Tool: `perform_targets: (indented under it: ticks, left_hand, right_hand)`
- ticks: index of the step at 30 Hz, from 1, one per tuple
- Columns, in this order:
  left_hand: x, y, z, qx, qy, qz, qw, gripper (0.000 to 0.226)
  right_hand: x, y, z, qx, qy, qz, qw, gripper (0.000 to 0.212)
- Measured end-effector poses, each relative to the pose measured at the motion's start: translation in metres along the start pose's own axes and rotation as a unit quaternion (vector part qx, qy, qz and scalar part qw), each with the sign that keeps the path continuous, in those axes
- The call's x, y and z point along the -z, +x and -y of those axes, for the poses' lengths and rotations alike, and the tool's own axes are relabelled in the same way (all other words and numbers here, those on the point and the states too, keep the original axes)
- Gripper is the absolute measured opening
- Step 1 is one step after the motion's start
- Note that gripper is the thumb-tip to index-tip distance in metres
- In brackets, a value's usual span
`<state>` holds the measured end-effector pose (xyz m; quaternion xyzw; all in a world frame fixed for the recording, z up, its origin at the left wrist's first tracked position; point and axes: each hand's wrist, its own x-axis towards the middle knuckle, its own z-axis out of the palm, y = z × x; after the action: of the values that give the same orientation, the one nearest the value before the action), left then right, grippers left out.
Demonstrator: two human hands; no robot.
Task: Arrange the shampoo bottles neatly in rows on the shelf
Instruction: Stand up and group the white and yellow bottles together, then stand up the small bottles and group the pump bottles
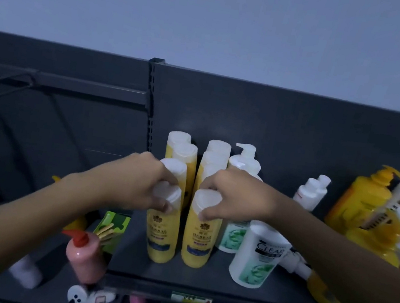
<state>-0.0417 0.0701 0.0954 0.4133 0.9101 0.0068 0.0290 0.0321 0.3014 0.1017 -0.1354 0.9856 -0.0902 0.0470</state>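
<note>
left hand (141, 184) grips left bottle (160, 236) cap | right hand (236, 196) grips right bottle (198, 245), at its 3 o'clock | probably to square row fronts

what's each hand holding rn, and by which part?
The left hand grips the left front bottle by its white cap; the right hand grips the right front bottle the same way. Both bottles stand on the shelf.

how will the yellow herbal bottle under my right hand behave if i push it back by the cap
The yellow herbal bottle is tall and slim, so a push at the cap, where the right hand pinches it, would probably tip it rather than slide it. It looks like stiff plastic, unlikely to buckle. Its weight is unclear: the body is opaque.
</note>
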Motion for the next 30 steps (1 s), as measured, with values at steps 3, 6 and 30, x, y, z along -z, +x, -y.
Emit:
perform_targets:
  ticks: [3, 6, 30]
  left_hand:
    - [0.004, -0.003, 0.001, 0.004, 0.012, 0.010, 1.000, 0.055]
    - [0.006, -0.004, 0.000, 0.014, 0.020, 0.019, 1.000, 0.050]
    - [0.052, 0.123, -0.097, -0.083, -0.127, -0.119, 0.981, 0.040]
  right_hand:
    - [-0.002, 0.000, 0.000, 0.001, 0.011, -0.019, 1.000, 0.045]
    - [-0.006, 0.000, 0.000, -0.005, 0.011, -0.016, 1.000, 0.047]
    - [0.000, -0.062, -0.045, -0.122, 0.020, -0.033, 0.992, 0.052]
